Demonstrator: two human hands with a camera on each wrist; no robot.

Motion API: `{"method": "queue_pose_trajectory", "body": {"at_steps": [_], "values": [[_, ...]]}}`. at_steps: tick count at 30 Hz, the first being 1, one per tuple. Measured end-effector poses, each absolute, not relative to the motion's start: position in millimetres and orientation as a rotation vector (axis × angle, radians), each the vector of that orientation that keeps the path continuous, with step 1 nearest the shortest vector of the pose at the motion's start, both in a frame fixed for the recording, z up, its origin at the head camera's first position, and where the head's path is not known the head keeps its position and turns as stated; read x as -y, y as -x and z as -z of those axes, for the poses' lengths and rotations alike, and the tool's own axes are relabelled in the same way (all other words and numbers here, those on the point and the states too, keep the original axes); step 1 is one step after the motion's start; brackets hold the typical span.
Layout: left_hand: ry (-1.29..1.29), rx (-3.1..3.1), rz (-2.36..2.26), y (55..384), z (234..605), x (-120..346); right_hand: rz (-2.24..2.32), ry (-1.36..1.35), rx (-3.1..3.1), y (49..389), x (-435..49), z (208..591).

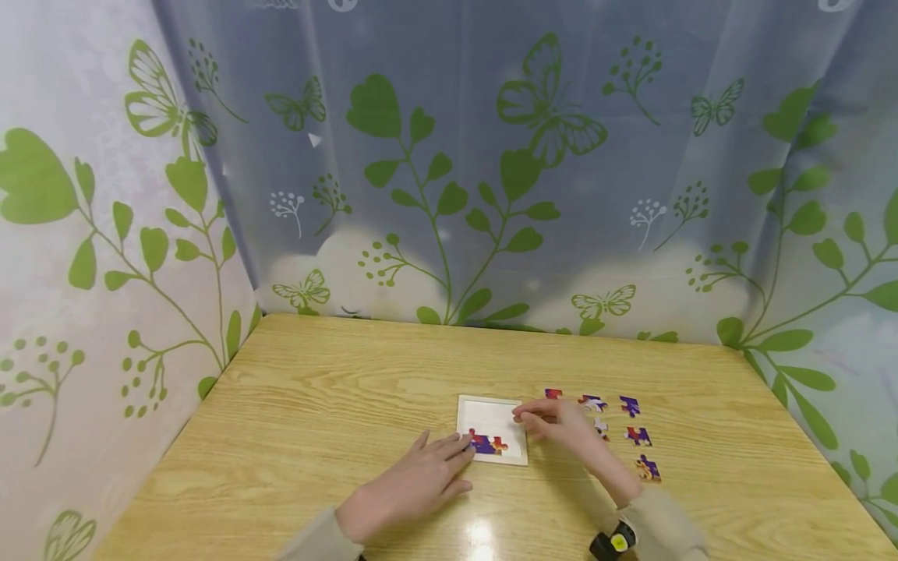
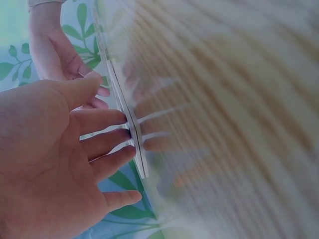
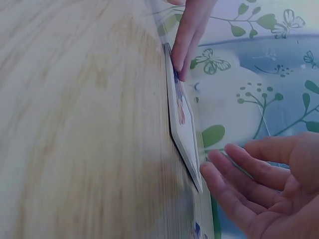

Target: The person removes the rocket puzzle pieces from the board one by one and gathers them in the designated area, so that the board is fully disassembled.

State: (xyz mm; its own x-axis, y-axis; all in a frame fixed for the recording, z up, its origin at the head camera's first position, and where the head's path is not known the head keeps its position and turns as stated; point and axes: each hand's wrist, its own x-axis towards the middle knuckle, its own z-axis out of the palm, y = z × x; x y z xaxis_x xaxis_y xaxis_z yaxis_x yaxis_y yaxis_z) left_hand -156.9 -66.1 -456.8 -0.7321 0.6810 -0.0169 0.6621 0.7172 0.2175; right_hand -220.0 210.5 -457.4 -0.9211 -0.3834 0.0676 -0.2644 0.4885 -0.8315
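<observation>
In the head view, a shallow white puzzle tray (image 1: pixel 515 454) lies on the table, with a few joined purple, red and orange puzzle pieces (image 1: pixel 489 444) in its near part. My left hand (image 1: pixel 421 479) has its fingers spread, their tips resting on the tray's left rim beside these pieces. Over the tray's right edge, my right hand (image 1: pixel 557 427) pinches a small reddish puzzle piece (image 1: pixel 517 417) between thumb and forefinger, mostly hidden by the fingertips. The right wrist view shows the right hand (image 3: pixel 264 184) raised near the tray's end (image 3: pixel 192 162), fingers bent.
Several loose puzzle pieces (image 1: pixel 638 436) lie in rough rows right of the tray, some partly behind the right hand. The wooden table (image 1: pixel 337 389) reaches back to a curtain (image 1: pixel 435 195) printed with leaves and butterflies. A dark band (image 1: pixel 613 541) sits at the right wrist.
</observation>
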Motion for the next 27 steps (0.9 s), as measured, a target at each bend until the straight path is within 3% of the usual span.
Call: {"method": "queue_pose_trajectory", "body": {"at_steps": [27], "values": [[-1.109, -2.825, -0.24, 153, 455, 64, 1.145, 0.666, -2.737, 218, -181, 462]]}}
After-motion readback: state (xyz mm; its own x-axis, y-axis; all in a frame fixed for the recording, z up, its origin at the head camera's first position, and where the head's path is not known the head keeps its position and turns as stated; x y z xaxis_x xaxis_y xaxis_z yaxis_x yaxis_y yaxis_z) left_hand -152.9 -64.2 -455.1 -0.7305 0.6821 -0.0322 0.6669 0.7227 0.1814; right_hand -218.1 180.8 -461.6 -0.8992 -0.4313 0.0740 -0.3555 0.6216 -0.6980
